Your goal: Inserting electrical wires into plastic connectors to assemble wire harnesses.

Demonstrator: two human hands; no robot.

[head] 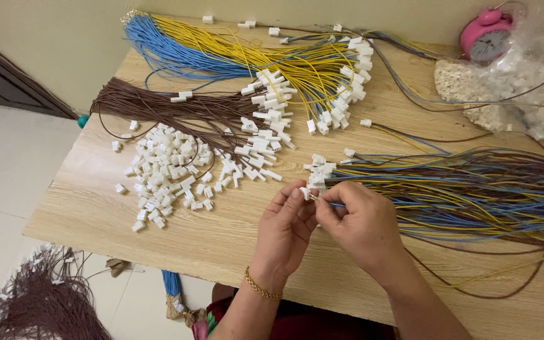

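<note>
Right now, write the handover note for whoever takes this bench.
Left hand: pinches a small white connector.
Right hand: holds a blue wire at that connector.
Loose connectors lie left; bare mixed wires lie right.
Done: brown bundle and blue-yellow bundle carry connectors.
Left: the mixed wires on the right, few capped.
</note>
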